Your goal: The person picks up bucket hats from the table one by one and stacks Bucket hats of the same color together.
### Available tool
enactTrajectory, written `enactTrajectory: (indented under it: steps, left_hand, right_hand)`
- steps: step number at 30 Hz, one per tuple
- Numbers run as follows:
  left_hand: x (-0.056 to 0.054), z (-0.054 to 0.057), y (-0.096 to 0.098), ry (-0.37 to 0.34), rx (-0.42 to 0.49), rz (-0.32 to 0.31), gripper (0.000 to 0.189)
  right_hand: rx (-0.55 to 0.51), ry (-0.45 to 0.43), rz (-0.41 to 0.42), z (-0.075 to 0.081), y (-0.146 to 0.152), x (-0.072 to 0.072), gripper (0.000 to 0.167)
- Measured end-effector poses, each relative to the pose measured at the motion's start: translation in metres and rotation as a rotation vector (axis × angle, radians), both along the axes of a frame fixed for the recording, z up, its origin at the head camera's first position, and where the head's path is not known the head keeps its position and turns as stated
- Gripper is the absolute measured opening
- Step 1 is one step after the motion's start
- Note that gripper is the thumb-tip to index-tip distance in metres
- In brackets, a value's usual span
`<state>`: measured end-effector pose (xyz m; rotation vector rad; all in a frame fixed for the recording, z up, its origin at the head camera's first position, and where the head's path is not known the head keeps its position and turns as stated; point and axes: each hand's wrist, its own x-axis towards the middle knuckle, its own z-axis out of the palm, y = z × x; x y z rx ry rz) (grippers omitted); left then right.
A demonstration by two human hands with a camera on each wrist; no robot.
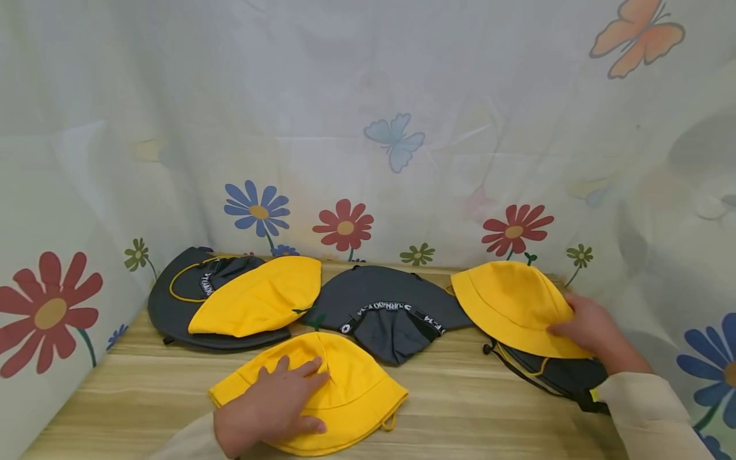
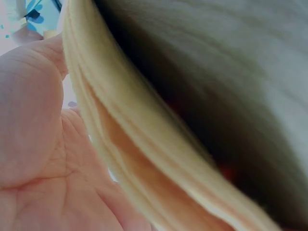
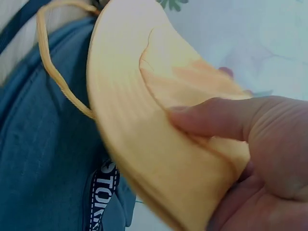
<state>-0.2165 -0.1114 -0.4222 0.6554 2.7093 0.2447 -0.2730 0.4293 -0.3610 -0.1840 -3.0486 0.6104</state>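
Note:
In the head view my left hand (image 1: pixel 275 401) rests with spread fingers on the crown of the near yellow bucket hat (image 1: pixel 356 390). Its folded brim edge (image 2: pixel 110 110) crosses close in front of the palm in the left wrist view. At the right, my right hand (image 1: pixel 592 332) pinches another yellow bucket hat (image 1: pixel 506 300), thumb on its outer side. That hat lies over a dark grey sun hat (image 1: pixel 566 374) with a black cord. A yellow cord (image 3: pixel 50 62) loops from the pinched hat in the right wrist view. The right hand's other fingers are mostly hidden.
A third yellow bucket hat (image 1: pixel 259 297) lies on a dark grey hat (image 1: pixel 167 306) at the back left. Between the back hats sits another dark grey hat (image 1: pixel 374 294) with a lettered band. All lie on a wooden table (image 1: pixel 460 409), before a flowered curtain (image 1: pixel 322 96).

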Motion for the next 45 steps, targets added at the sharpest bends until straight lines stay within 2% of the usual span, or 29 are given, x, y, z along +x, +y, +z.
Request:
enactTrajectory:
  steps: [7,14,20,25,30,37,45]
  left_hand:
    - [0.0,0.0,-0.001,0.01,0.002,-0.007,0.076]
    - [0.001,0.0,-0.002,0.015,-0.005,-0.001,0.076]
    - [0.001,0.001,-0.001,0.016,-0.005,-0.003,0.076]
    - [0.002,0.002,-0.002,0.018,0.0,-0.002,0.076]
    - [0.0,0.004,0.0,0.001,-0.017,0.013,0.076]
    - [0.001,0.004,0.0,0.011,-0.011,0.01,0.076]
    - [0.0,0.002,-0.001,0.033,0.004,-0.01,0.076]
  right_hand:
    - [-0.063,0.163,0.048,0.004,-0.013,0.019,0.05]
    - [-0.144,0.262,0.091,0.017,-0.03,0.026,0.055]
    - [-0.144,0.335,0.107,0.049,-0.043,0.032,0.053]
    - [-0.205,0.409,0.115,0.081,-0.054,0.037,0.047]
    - [-0.24,0.483,0.103,0.104,-0.061,0.044,0.046]
    - [-0.243,0.476,0.14,0.126,-0.071,0.055,0.042]
    - [-0.251,0.449,0.211,0.134,-0.086,0.064,0.037]
